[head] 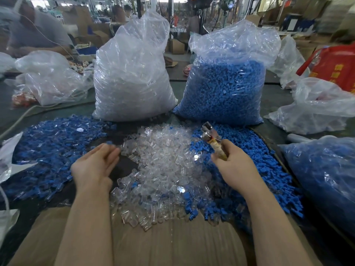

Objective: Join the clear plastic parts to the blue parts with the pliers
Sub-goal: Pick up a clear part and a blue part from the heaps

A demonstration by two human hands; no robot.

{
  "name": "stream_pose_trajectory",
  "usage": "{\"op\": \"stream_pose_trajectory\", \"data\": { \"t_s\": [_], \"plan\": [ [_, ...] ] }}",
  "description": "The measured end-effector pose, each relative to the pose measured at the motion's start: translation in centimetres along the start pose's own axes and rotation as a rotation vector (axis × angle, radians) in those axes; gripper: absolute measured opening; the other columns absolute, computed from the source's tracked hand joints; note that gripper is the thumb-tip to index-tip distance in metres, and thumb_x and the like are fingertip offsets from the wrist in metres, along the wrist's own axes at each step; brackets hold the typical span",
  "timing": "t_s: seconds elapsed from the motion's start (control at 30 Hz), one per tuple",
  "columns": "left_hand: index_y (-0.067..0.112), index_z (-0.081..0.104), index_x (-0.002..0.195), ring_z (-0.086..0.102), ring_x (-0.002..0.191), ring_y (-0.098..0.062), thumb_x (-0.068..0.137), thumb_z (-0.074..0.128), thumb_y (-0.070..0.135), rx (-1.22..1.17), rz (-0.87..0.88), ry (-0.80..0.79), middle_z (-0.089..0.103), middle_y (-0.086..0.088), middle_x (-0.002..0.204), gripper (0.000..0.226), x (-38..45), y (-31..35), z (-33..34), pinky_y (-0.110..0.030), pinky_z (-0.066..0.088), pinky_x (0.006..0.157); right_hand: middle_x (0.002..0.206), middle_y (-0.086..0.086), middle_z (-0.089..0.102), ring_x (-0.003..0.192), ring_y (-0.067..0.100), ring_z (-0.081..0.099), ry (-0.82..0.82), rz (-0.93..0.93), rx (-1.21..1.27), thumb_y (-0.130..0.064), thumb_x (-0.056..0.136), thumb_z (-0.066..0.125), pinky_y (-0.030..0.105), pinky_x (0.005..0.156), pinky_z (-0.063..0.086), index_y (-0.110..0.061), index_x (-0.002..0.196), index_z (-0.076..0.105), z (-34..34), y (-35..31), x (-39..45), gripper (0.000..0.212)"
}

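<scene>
right hand (pixel 235 166) clamped on pliers (pixel 212 138); left hand (pixel 94 163) fingers apart over clear parts (pixel 163 166); clear bag (pixel 132 73), blue bag (pixel 226 81) behind.

Heaps and bags crowd the table on three sides

Bare dark table (pixel 124 169) shows only between the joined-parts heap (pixel 51 150) at left and the clear-parts heap (pixel 165 166) in the middle. The loose blue parts (pixel 255 166) block the right, two tall bags, clear (pixel 130 73) and blue (pixel 226 83), wall the far side, and cardboard (pixel 172 244) lies open at the near edge.
</scene>
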State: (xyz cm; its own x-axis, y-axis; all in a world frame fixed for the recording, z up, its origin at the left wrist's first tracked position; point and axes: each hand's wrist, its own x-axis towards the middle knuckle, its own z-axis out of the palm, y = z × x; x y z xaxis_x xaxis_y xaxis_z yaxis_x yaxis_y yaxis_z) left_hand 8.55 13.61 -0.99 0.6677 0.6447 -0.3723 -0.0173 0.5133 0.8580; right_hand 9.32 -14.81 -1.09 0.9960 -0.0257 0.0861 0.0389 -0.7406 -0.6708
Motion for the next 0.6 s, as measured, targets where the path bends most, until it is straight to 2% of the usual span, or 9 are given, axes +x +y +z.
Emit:
{"op": "stream_pose_trajectory", "data": {
  "t_s": [0.07, 0.17, 0.27, 0.33, 0.43, 0.47, 0.5, 0.53, 0.6],
  "plan": [
    [0.004, 0.062, 0.109, 0.073, 0.072, -0.013, 0.097, 0.058, 0.006, -0.063, -0.077, 0.058, 0.072, -0.009, 0.094, 0.013, 1.4, 0.2, -1.4, -0.023, 0.057, 0.059, 0.083, -0.006, 0.061, 0.076, 0.022, 0.057, 0.013, 0.028, -0.167, -0.039, 0.098, 0.046, 0.043, 0.076, 0.051, -0.035, 0.1, 0.046, -0.2, 0.6, 0.1, 0.005],
    [0.002, 0.056, 0.117, 0.07, 0.08, -0.016, 0.101, 0.048, 0.001, -0.229, -0.171, 0.087, 0.069, -0.012, 0.107, 0.018, 2.2, 0.3, -2.6, -0.026, 0.059, 0.061, 0.083, -0.002, 0.062, 0.072, 0.024, 0.058, 0.046, 0.055, -0.299, -0.033, 0.099, 0.043, 0.042, 0.072, 0.053, -0.035, 0.098, 0.044, 0.0, 1.2, 0.2, 0.002],
    [-0.003, 0.052, 0.126, 0.069, 0.089, -0.018, 0.1, 0.047, -0.002, -0.401, -0.188, 0.113, 0.066, -0.012, 0.112, 0.027, 2.1, 0.4, -2.8, -0.027, 0.06, 0.077, 0.078, -0.004, 0.06, 0.068, 0.021, 0.056, 0.083, 0.091, -0.319, -0.033, 0.097, 0.046, 0.037, 0.063, 0.051, -0.032, 0.095, 0.048, 0.2, 1.5, 0.3, 0.003],
    [-0.004, 0.049, 0.134, 0.068, 0.102, -0.019, 0.1, 0.046, -0.002, -0.532, -0.184, 0.126, 0.065, -0.013, 0.117, 0.033, 1.9, 0.6, -3.1, -0.026, 0.057, 0.082, 0.075, -0.005, 0.058, 0.066, 0.018, 0.054, 0.091, 0.09, -0.302, -0.035, 0.096, 0.049, 0.033, 0.057, 0.045, -0.028, 0.088, 0.049, 0.5, 1.5, 0.3, 0.011],
    [-0.007, 0.035, 0.145, 0.051, 0.132, -0.022, 0.106, 0.032, 0.003, -0.576, -0.133, 0.081, 0.049, -0.018, 0.145, 0.041, 1.8, 0.9, -3.0, -0.024, 0.041, 0.106, 0.076, -0.006, 0.059, 0.067, 0.017, 0.055, 0.062, 0.084, -0.263, -0.038, 0.094, 0.054, 0.032, 0.057, 0.043, -0.028, 0.085, 0.052, 1.1, 1.3, 0.4, 0.015],
    [-0.006, 0.035, 0.146, 0.049, 0.135, -0.022, 0.106, 0.032, 0.004, -0.572, -0.112, 0.072, 0.046, -0.018, 0.148, 0.041, 1.8, 1.0, -2.9, -0.023, 0.039, 0.109, 0.077, -0.006, 0.059, 0.069, 0.018, 0.055, 0.052, 0.079, -0.264, -0.039, 0.094, 0.056, 0.033, 0.059, 0.045, -0.028, 0.085, 0.053, 1.3, 1.2, 0.4, 0.015],
    [-0.004, 0.043, 0.14, 0.054, 0.129, -0.02, 0.105, 0.037, 0.006, -0.56, -0.099, 0.085, 0.052, -0.015, 0.141, 0.037, 1.5, 1.1, -2.7, -0.023, 0.044, 0.105, 0.078, -0.006, 0.059, 0.07, 0.018, 0.055, 0.047, 0.074, -0.272, -0.04, 0.093, 0.057, 0.034, 0.061, 0.046, -0.027, 0.085, 0.053, 1.4, 1.1, 0.4, 0.015],
    [0.002, 0.055, 0.128, 0.062, 0.116, -0.016, 0.103, 0.045, 0.008, -0.522, -0.094, 0.107, 0.061, -0.009, 0.125, 0.028, 1.2, 1.1, -2.3, -0.023, 0.052, 0.096, 0.077, -0.006, 0.059, 0.07, 0.018, 0.055, 0.043, 0.07, -0.284, -0.04, 0.093, 0.057, 0.034, 0.061, 0.047, -0.026, 0.085, 0.054, 1.5, 1.0, 0.5, 0.016],
    [0.014, 0.063, 0.1, 0.066, 0.086, -0.006, 0.096, 0.058, 0.009, -0.251, -0.052, 0.105, 0.066, 0.001, 0.094, 0.007, 0.5, 1.2, -1.4, -0.02, 0.056, 0.077, 0.077, -0.004, 0.06, 0.07, 0.02, 0.056, 0.032, 0.071, -0.315, -0.04, 0.092, 0.058, 0.034, 0.062, 0.048, -0.025, 0.084, 0.055, 1.6, 1.0, 0.5, 0.017]
  ]
}}
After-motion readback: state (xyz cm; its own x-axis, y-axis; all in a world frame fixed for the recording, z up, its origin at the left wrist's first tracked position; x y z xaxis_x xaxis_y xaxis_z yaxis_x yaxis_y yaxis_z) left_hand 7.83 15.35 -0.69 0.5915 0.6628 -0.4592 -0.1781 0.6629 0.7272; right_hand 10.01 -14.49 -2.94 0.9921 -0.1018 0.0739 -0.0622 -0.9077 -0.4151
